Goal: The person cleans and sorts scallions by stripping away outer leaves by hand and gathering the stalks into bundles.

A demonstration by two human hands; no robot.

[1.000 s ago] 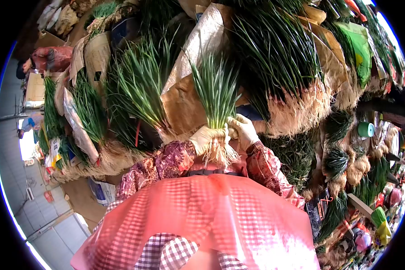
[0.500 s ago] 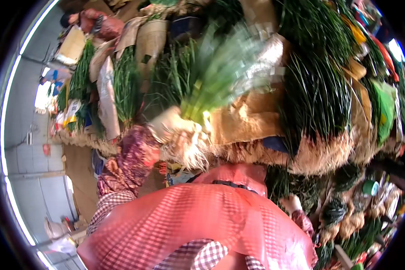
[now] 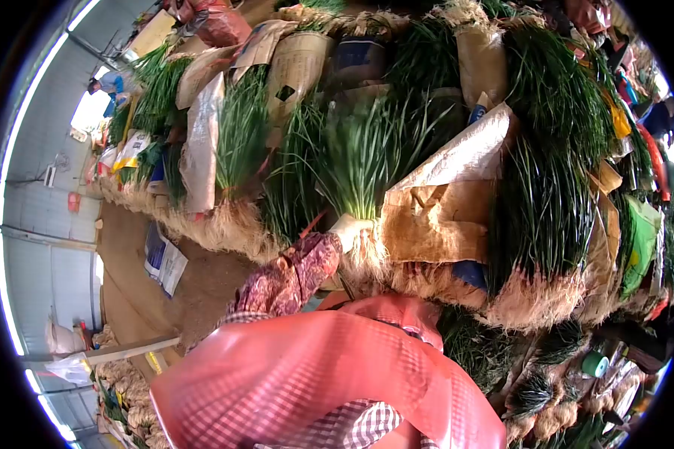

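Observation:
My left hand, in a pale glove, is closed round the base of a bunch of green onions. The long green leaves fan upward, and pale stringy roots hang below my fingers. This bunch stands at the left edge of a brown paper sack, against other green leaves. My left arm wears a purple patterned sleeve. My right hand is out of sight, with the red apron filling the lower middle.
More rooted bunches line the row to the right, with brown sacks between. Another bunch stands at left. A printed packet lies on the brown floor. Loose greens and a green-lidded container are lower right. Another person's red clothing shows at upper left.
The blurred onion bunch has come upright and steadied, and my left hand has shifted right and slightly down with it. My right hand, seen at lower right before, has left view. The camera view has shifted.

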